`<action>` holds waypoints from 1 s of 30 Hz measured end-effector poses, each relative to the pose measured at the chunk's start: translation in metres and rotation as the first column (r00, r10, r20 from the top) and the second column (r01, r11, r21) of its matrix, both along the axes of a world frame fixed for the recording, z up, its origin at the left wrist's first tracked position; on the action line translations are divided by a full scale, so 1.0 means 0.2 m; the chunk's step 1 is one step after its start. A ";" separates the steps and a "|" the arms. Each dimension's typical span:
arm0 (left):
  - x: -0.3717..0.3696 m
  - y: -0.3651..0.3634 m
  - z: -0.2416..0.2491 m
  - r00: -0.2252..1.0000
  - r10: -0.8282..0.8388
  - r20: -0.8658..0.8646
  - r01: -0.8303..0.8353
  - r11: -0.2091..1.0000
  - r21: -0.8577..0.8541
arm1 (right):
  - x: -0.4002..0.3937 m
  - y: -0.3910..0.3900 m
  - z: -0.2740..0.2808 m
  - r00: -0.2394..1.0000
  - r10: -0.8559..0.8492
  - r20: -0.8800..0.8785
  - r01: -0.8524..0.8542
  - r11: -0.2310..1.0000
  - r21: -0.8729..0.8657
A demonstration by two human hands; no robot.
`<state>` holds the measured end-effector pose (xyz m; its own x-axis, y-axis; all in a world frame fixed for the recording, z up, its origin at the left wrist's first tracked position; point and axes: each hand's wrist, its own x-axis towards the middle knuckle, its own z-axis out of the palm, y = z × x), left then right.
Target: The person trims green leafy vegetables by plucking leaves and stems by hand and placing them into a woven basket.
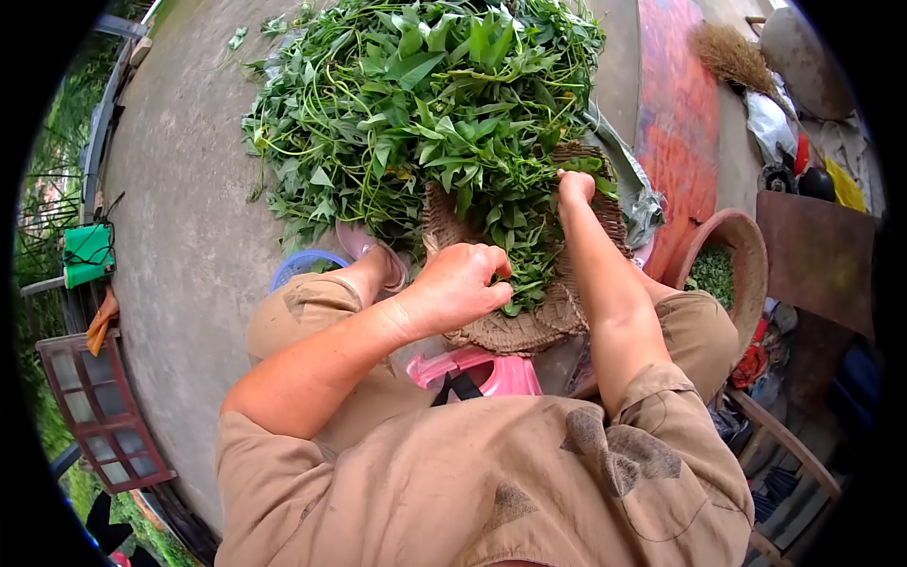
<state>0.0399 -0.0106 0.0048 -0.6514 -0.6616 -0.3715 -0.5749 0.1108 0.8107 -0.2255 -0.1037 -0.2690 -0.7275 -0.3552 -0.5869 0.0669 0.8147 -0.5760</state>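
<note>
A large heap of leafy green stems (425, 104) lies in front of me, spilling toward a woven basket (515, 333) between my legs. Loose green leaves (531, 274) fill part of the basket. My left hand (463, 283) hovers over the basket's near left side, its fingers curled and thumb close to the index finger; whatever they hold, if anything, is hidden. At the basket's right side, my right hand (574, 189) is closed around a leafy stem, with leaves showing beside the fist.
Below the basket is a pink plastic stool (487, 371). A blue plastic basin rim (300, 260) shows by my left leg. To my right stand a round brown container (756, 250) holding chopped greens and a reddish board (675, 113). A straw broom (732, 55) lies farther back.
</note>
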 end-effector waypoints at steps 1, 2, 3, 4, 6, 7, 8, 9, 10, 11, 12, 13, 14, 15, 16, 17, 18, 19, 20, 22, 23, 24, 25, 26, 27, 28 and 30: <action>0.00 0.00 -0.01 1.000 -0.008 -0.011 0.008 1.000 -0.020 | 0.02 0.02 0.00 0.989 0.087 -0.123 -0.094 0.994 -0.058; 0.00 0.00 -0.01 1.000 -0.020 -0.001 0.020 1.000 -0.021 | 0.04 0.03 -0.01 0.982 0.137 -0.133 -0.143 0.989 -0.041; 0.00 0.00 -0.02 0.999 -0.032 0.009 0.032 0.999 -0.021 | 0.08 0.04 0.03 0.972 0.188 -0.142 -0.193 0.981 -0.023; 0.00 0.01 -0.02 0.999 -0.043 0.018 0.043 0.999 -0.021 | 0.08 0.03 -0.09 0.983 0.178 -0.044 -0.179 0.984 -0.018; 0.00 0.01 -0.03 0.999 -0.048 0.021 0.049 0.998 -0.040 | 0.11 0.05 -0.23 0.985 0.107 0.133 -0.084 0.983 -0.164; 0.00 0.01 -0.03 0.998 -0.053 0.022 0.054 0.998 -0.045 | 0.15 0.07 -0.26 0.969 0.067 0.238 -0.011 0.974 -0.226; 0.00 0.01 -0.03 0.999 -0.048 0.023 0.049 0.998 -0.032 | 0.20 0.09 0.01 0.932 0.108 0.345 -0.019 0.968 -0.251; 0.00 0.01 -0.03 0.999 -0.042 0.024 0.042 0.999 -0.021 | 0.20 0.11 0.04 0.886 0.179 0.428 -0.043 0.950 -0.309; 0.00 0.00 -0.03 0.999 -0.034 0.024 0.035 0.999 -0.015 | 0.19 0.11 0.02 0.860 0.243 0.448 -0.085 0.935 -0.343; 0.00 0.00 -0.02 0.999 -0.031 0.026 0.031 0.999 -0.008 | 0.18 0.10 0.02 0.831 0.307 0.463 -0.126 0.916 -0.380; 0.00 -0.01 -0.01 0.999 -0.027 0.026 0.027 1.000 -0.001 | 0.19 0.11 0.02 0.834 0.289 0.470 -0.136 0.934 -0.332; 0.00 -0.01 0.00 0.999 -0.024 0.025 0.024 1.000 0.003 | 0.20 0.11 0.02 0.838 0.272 0.473 -0.147 0.948 -0.284; 0.00 -0.01 -0.01 0.999 -0.029 0.027 0.029 1.000 -0.003 | 0.20 0.10 0.03 0.843 0.255 0.474 -0.157 0.959 -0.237; 0.00 0.00 -0.02 0.999 -0.033 0.030 0.034 0.999 -0.011 | 0.20 0.10 0.01 0.884 0.174 0.433 -0.089 0.974 -0.208; 0.00 0.00 -0.02 0.999 -0.036 0.036 0.037 0.999 -0.018 | 0.20 0.10 -0.06 0.917 0.091 0.389 -0.020 0.983 -0.183; 0.00 0.00 -0.01 0.999 -0.034 0.031 0.034 0.999 -0.013 | 0.20 0.10 -0.14 0.939 0.008 0.344 0.051 0.986 -0.161; 0.00 -0.01 0.00 0.999 -0.031 0.028 0.032 0.999 -0.007 | 0.20 0.09 -0.15 0.974 -0.071 0.214 0.111 0.977 -0.182; 0.00 0.00 0.00 0.999 -0.030 0.025 0.030 1.000 0.000 | 0.20 0.09 -0.17 0.948 -0.191 0.255 0.236 0.959 -0.160; 0.00 0.00 0.00 0.999 -0.034 0.029 0.035 0.999 -0.009 | 0.19 0.08 -0.18 0.905 -0.308 0.293 0.357 0.925 -0.132; 0.00 0.00 0.00 0.999 -0.042 0.035 0.043 0.999 -0.028 | 0.22 0.09 -0.08 0.817 -0.484 0.314 0.533 0.841 -0.092; 0.01 0.00 0.00 0.998 -0.042 0.038 0.043 0.999 -0.027 | 0.24 0.09 -0.04 0.787 -0.512 0.344 0.568 0.819 -0.082; 0.01 0.00 -0.01 0.998 -0.043 0.040 0.044 0.999 -0.024 | 0.27 0.10 -0.01 0.755 -0.540 0.372 0.603 0.795 -0.071; 0.01 0.00 -0.01 0.998 -0.044 0.043 0.045 0.999 -0.022 | 0.27 0.10 -0.02 0.721 -0.566 0.399 0.636 0.769 -0.059; 0.01 0.01 -0.01 0.998 -0.043 0.035 0.044 0.999 -0.022 | 0.27 0.10 -0.17 0.647 -0.555 0.523 0.675 0.736 -0.055; 0.01 0.01 -0.02 0.999 -0.041 0.028 0.042 0.999 -0.025 | 0.26 0.10 -0.21 0.620 -0.517 0.589 0.628 0.778 0.021; 0.01 0.01 -0.03 0.999 -0.040 0.022 0.041 0.999 -0.028 | 0.24 0.10 -0.24 0.583 -0.481 0.654 0.571 0.816 0.091; 0.01 0.00 -0.02 0.999 -0.036 0.028 0.037 0.998 -0.042 | 0.22 0.09 -0.28 0.465 -0.435 0.771 0.563 0.817 0.122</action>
<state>0.0421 -0.0107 0.0006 -0.6656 -0.6531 -0.3611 -0.5914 0.1665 0.7890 -0.1810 -0.0858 -0.3258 -0.1369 -0.1954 -0.9711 0.8834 0.4194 -0.2090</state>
